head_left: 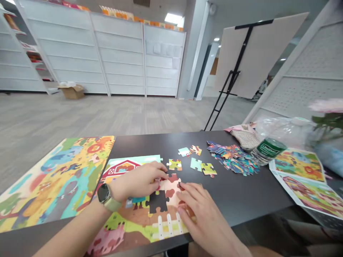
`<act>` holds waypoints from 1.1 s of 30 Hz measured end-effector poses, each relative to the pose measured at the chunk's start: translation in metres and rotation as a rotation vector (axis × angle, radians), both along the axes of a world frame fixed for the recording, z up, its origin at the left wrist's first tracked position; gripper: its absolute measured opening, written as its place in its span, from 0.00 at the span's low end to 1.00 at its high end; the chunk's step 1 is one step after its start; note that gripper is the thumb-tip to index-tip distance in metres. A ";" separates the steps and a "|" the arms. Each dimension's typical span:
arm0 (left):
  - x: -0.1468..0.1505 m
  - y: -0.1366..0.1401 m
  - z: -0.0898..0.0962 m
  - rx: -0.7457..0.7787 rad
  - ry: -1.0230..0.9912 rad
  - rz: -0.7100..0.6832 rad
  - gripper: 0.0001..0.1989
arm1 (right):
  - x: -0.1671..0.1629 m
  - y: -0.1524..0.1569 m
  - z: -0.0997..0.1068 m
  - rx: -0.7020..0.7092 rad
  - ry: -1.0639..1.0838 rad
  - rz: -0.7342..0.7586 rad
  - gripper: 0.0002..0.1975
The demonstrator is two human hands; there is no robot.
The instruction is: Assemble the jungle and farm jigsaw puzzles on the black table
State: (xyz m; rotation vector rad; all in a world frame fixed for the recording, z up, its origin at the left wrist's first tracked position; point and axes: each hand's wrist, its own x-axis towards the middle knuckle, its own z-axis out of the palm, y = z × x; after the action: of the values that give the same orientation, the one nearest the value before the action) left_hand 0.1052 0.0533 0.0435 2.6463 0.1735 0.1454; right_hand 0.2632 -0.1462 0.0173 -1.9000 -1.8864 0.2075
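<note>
A partly assembled farm jigsaw puzzle [134, 228] lies in front of me at the table's edge, with a dark gap [158, 202] in its middle. My left hand [143, 180], wearing a watch [104, 194], reaches over the puzzle just above the gap. Its thumb and fingers are closed on a puzzle piece [161, 185], mostly hidden beneath them. Stretched out and apart, the fingers of my right hand [199, 210] rest on the puzzle's right edge, touching the pink and brown cow pieces [173, 189].
Several loose farm pieces [196, 164] lie beyond the puzzle. A heap of blue pieces [235, 159] sits farther right, beside a plastic bottle [269, 148] and printed reference pictures [308, 182]. To the left is a finished animal puzzle [61, 178]. The dark table [233, 200] ends near me.
</note>
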 end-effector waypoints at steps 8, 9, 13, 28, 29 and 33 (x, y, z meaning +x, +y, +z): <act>0.001 0.006 -0.008 0.033 -0.055 0.064 0.11 | 0.007 0.015 0.020 -0.109 -0.065 0.105 0.14; 0.001 0.005 -0.009 0.037 -0.059 0.061 0.11 | 0.010 0.016 0.020 -0.115 -0.070 0.112 0.14; 0.007 -0.004 -0.012 0.073 -0.068 0.126 0.09 | 0.024 0.019 0.018 -0.126 -0.047 0.186 0.16; 0.018 -0.019 -0.013 -0.065 -0.134 0.184 0.08 | 0.044 0.018 -0.009 0.120 0.261 0.010 0.15; 0.018 -0.016 -0.011 -0.083 -0.161 0.176 0.06 | 0.046 0.018 -0.010 0.137 0.282 -0.038 0.15; 0.005 0.006 0.005 -0.083 -0.295 0.263 0.10 | 0.058 0.016 -0.018 0.200 0.313 -0.247 0.15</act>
State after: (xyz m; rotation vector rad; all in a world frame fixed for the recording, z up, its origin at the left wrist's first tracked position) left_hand 0.1103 0.0597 0.0481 2.4733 0.4178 0.5974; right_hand 0.3207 -0.1297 -0.0009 -1.8224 -1.4024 0.2144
